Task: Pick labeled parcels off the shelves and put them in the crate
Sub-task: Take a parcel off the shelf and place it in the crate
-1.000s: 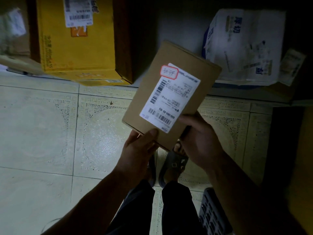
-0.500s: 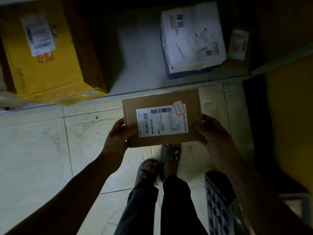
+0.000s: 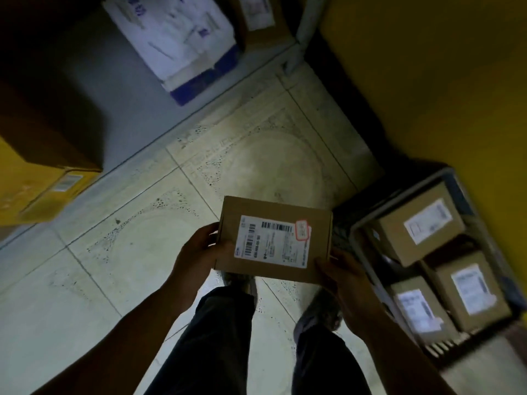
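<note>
Between the hands [image 3: 196, 252] [image 3: 342, 277], parcel [image 3: 273, 239] lies crosswise, label [image 3: 272, 243] up.

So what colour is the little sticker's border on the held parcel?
Red, around the sticker on the parcel; head view shows it.

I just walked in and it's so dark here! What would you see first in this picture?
First comes the brown parcel with its white label, in the middle, held by the left hand and the right hand over the tiled floor. Next, at the right, is the crate by the yellow wall, with three labelled boxes inside.
</note>
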A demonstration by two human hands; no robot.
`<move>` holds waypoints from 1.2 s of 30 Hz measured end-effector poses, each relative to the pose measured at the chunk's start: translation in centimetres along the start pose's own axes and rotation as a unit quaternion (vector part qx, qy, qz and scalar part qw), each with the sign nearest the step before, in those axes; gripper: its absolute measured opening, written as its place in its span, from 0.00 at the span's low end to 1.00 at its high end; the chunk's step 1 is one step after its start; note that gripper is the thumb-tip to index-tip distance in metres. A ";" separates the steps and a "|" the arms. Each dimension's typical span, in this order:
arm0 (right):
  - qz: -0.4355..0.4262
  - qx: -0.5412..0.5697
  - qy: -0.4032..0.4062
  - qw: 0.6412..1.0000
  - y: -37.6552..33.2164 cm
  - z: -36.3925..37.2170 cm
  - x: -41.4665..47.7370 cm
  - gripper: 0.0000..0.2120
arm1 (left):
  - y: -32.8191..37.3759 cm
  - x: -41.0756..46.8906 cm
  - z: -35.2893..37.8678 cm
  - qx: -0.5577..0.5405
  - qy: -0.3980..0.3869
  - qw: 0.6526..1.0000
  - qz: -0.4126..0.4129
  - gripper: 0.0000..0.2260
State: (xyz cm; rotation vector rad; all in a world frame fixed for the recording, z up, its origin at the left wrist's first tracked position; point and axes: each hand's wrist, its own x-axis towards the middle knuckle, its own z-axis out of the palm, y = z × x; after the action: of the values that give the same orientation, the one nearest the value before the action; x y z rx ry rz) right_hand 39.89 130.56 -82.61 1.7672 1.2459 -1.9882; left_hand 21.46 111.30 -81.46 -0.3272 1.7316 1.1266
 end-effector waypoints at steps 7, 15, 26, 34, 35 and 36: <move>0.019 0.091 0.049 0.994 4.9 -9.6 -1.6 0.15 | -1.8 -1.2 10.0 0.102 -0.039 0.994 0.010 0.15; 0.020 0.181 0.100 0.978 11.3 -23.7 -3.7 0.13 | -4.7 -3.1 26.1 0.231 -0.101 0.967 0.042 0.13; 0.047 0.236 0.205 0.949 19.3 -32.8 -1.1 0.12 | -10.2 -2.2 39.4 0.394 -0.159 0.902 0.077 0.14; 0.055 0.215 0.288 0.932 23.5 -36.5 0.5 0.14 | -14.9 -0.6 45.7 0.455 -0.209 0.864 0.058 0.11; 0.059 0.219 0.296 0.928 24.3 -36.9 0.7 0.15 | -15.8 -0.3 46.3 0.466 -0.210 0.858 0.057 0.10; 0.063 0.220 0.300 0.926 24.4 -37.2 0.9 0.15 | -15.9 -0.2 46.7 0.475 -0.211 0.852 0.062 0.09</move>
State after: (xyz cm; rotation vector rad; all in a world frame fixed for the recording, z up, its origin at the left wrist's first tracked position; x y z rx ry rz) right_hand 82.09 141.36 -91.62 2.7462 0.8024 -1.8080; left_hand 59.69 140.35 -92.72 0.6115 1.6938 0.2692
